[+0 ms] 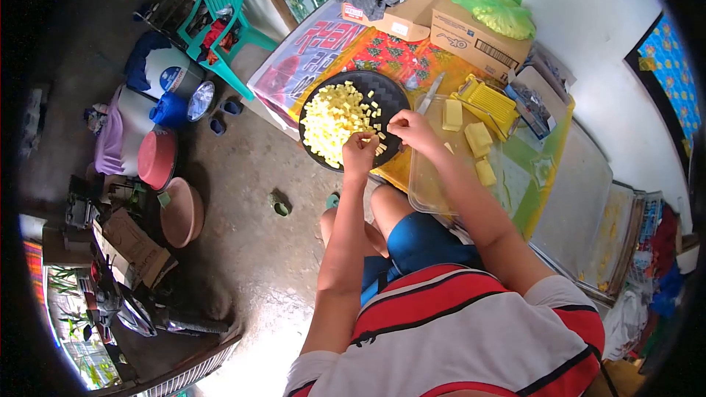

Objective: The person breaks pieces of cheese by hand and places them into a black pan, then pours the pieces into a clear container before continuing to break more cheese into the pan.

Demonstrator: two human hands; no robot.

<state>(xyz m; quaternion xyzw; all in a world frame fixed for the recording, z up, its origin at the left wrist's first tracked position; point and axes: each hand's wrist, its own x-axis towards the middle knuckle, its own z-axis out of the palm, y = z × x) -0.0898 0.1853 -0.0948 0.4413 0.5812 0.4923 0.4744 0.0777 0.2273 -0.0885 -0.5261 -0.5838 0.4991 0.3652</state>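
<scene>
A round black tray holds a heap of small pale-yellow cubes, with a few loose ones at its right side. Over the tray's near edge is my left hand, its fingers pinched together beside the cubes; what they hold is too small to name. My right hand hovers at the tray's right rim with thumb and fingertips drawn together, their contents unclear. Under the right forearm lies a clear plastic board. Yellow blocks rest on and beside it. A knife lies beyond the right hand.
A yellow plastic rack-like piece and a blue box sit to the right. Cardboard boxes line the table's back, one topped by a green plastic bag. A green chair and basins stand at left.
</scene>
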